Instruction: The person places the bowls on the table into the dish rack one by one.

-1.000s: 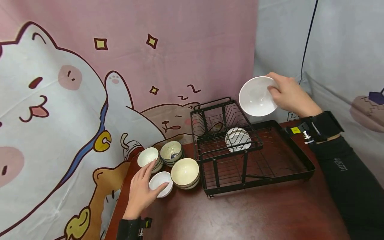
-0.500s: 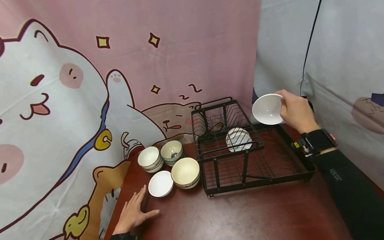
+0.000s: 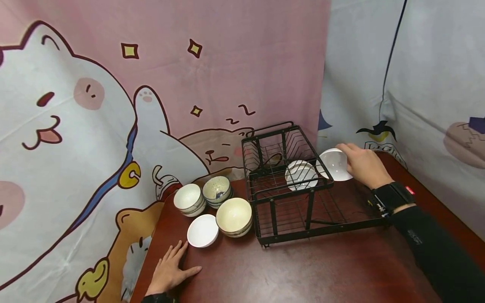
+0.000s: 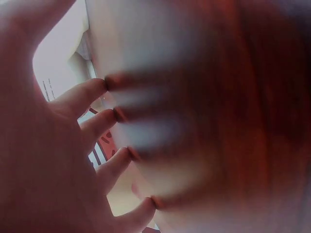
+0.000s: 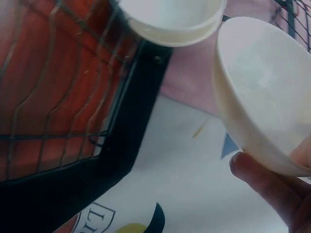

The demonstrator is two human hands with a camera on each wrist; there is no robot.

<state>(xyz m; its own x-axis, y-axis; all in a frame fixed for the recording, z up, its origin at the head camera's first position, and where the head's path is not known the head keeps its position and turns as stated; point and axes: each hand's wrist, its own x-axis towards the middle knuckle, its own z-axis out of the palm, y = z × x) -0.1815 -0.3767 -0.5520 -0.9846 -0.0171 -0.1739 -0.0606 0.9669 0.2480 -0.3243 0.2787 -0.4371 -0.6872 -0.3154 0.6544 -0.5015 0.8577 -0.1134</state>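
Note:
My right hand [image 3: 366, 166] pinches the rim of a white bowl [image 3: 335, 165], thumb inside and fingers outside. That bowl hangs tilted, its opening turned toward the head camera, just right of the upper tier of the black dish rack [image 3: 289, 194]. Inside the rack sit white bowls [image 3: 301, 174], nested together; the right wrist view shows their two rims [image 5: 175, 36] near the held bowl [image 5: 262, 92]. My left hand [image 3: 168, 269] rests on the tabletop with fingers spread, fingertips close to a small white bowl [image 3: 203, 231]. In the left wrist view its fingertips [image 4: 99, 87] touch the wood.
Left of the rack stand stacked bowls: a cream stack [image 3: 234, 215], a speckled stack [image 3: 217, 190] and a pale stack [image 3: 188, 198]. A black drip tray [image 3: 341, 227] extends under and right of the rack. Printed cloth [image 3: 227, 63] hangs behind the brown table [image 3: 288, 269].
My right hand has lowered the white bowl from above the rack to beside its upper tier. My left hand has drawn back from over the small white bowl onto the table.

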